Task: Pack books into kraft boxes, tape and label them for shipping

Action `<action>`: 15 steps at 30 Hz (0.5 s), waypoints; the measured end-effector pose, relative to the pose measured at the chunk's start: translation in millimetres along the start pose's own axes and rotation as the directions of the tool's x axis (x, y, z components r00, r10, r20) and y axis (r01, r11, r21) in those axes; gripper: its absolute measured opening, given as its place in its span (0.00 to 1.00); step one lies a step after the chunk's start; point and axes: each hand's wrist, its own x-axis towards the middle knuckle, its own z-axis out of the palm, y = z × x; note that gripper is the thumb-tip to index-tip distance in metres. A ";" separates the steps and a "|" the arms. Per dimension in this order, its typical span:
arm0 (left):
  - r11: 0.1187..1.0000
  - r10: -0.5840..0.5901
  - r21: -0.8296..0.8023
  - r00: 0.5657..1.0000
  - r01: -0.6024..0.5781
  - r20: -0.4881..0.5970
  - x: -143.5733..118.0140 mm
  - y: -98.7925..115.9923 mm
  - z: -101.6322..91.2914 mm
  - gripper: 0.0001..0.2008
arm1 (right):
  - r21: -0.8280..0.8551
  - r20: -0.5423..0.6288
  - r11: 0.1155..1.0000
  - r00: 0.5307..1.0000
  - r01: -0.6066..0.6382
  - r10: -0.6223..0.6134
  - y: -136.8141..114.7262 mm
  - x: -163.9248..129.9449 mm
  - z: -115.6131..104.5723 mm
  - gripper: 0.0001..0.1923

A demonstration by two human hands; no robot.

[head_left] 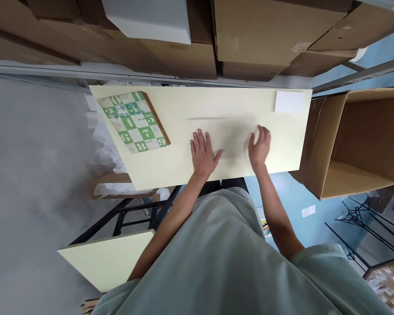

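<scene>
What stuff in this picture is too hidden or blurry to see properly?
- Head view: a pale, blurred sheet under the left hand and right hand; what it is stays unclear.
- The green checkered book: its small print is too small to read.
- The open cardboard box: its right side is cut off by the picture's edge.
- Floor beneath the table: hidden by the tabletop and the person's body.

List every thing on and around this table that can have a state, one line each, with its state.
Green-and-white checkered number booklet: closed, flat on the table's left end.
Thin translucent sheet: flat on the pale yellow tabletop, under both hands.
Left hand: flat, fingers spread, pressing the sheet.
Right hand: fingers curled on the sheet's right edge.
Small white card: flat at the far right corner.
Brown cardboard box: open, on its side.
</scene>
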 end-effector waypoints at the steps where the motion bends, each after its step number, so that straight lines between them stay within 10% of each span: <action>1: 1.000 -0.015 -0.003 1.000 0.015 -0.004 -0.6 2.5 0.8 0.52 | -0.060 0.044 0.994 0.995 0.090 -0.088 -12.3 -6.1 6.4 0.29; 6: 0.999 -0.034 0.003 0.999 0.034 0.013 -2.6 5.8 -4.4 0.51 | -0.133 0.375 0.913 0.872 0.386 -0.314 -50.1 -27.7 42.7 0.33; 15: 0.992 0.126 -0.017 0.992 -0.126 0.027 40.2 10.2 -18.8 0.49 | 0.084 0.380 0.961 0.883 0.265 -0.277 -14.9 -23.1 40.2 0.35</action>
